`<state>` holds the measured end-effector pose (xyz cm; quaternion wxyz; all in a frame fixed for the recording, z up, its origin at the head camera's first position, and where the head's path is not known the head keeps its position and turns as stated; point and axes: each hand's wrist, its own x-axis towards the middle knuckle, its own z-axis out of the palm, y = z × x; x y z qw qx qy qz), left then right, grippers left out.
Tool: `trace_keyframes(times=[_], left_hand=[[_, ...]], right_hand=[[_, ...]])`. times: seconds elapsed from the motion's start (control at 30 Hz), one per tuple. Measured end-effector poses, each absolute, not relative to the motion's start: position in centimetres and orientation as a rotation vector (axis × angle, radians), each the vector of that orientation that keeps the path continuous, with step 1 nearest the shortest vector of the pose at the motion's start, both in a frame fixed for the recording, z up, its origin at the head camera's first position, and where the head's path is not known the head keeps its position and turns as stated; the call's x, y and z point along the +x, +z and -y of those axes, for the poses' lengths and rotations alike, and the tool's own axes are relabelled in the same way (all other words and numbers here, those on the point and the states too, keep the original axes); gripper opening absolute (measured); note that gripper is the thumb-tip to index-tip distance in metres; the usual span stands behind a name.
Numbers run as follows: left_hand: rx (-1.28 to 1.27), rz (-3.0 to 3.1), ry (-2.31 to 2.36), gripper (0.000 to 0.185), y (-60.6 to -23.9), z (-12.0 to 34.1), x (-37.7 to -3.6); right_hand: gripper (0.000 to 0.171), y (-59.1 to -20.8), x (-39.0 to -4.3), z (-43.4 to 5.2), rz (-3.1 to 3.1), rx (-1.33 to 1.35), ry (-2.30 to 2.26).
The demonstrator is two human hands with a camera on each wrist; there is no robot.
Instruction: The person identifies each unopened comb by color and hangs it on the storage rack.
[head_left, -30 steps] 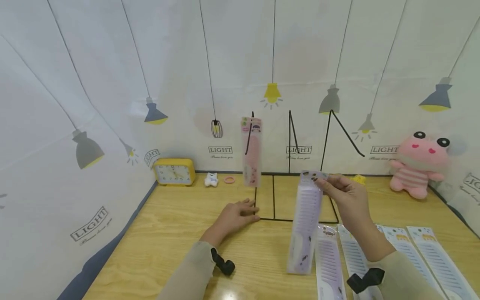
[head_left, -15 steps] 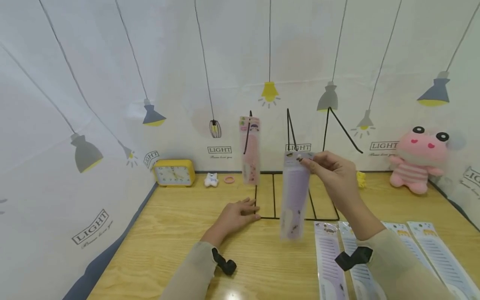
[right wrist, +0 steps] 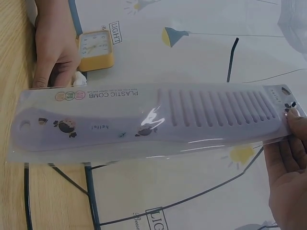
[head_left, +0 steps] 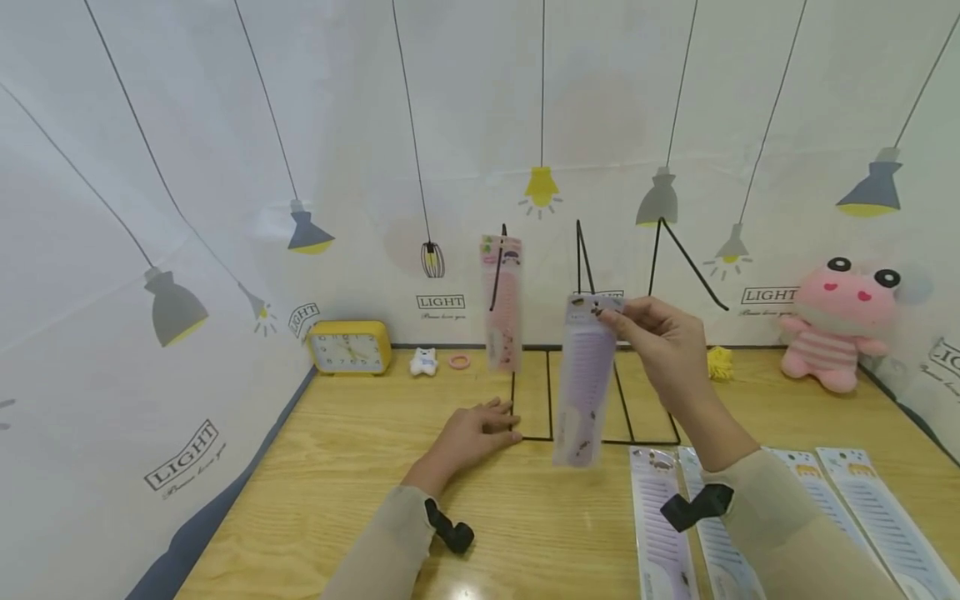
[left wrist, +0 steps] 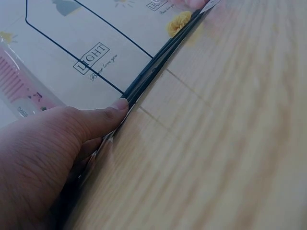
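My right hand point(head_left: 669, 350) pinches the top corner of a packaged lilac comb point(head_left: 584, 383) between thumb and fingers. It hangs upright at the lower end of the black wire rack's middle hook point(head_left: 585, 258); whether they touch is unclear. In the right wrist view, the comb point(right wrist: 144, 120) lies across the frame in clear wrapping. My left hand point(head_left: 468, 435) holds the front left corner of the rack's base point(head_left: 600, 440), as the thumb point(left wrist: 112, 112) on the black wire shows. A packaged pink comb point(head_left: 502, 304) hangs on the left hook.
Several packaged combs point(head_left: 662, 517) lie side by side at the right front of the table. Along the back stand a yellow clock point(head_left: 348, 347), a small white figure point(head_left: 423, 362), a pink ring point(head_left: 459, 362), a yellow object point(head_left: 720, 363) and a pink plush toy point(head_left: 828, 333).
My right hand has raised the lilac comb and brought it leftward to the middle hook, moving only slightly in the last half second. The left hand stays at the rack's corner.
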<state>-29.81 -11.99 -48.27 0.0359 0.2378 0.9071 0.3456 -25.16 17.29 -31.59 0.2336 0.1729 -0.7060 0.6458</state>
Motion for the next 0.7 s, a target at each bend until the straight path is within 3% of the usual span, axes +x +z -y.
trace_keyframes(times=[0.3, 0.7], left_hand=[[0.738, -2.785, 1.063, 0.044, -48.4, 12.0, -29.8], [0.747, -2.788, 1.076, 0.043, -48.4, 12.0, -29.9]], right_hand=[[0.027, -31.9, -25.8, -17.3, 1.962, 0.44, 1.741], [0.037, -31.4, -29.1, -17.4, 2.049, 0.31, 1.676]])
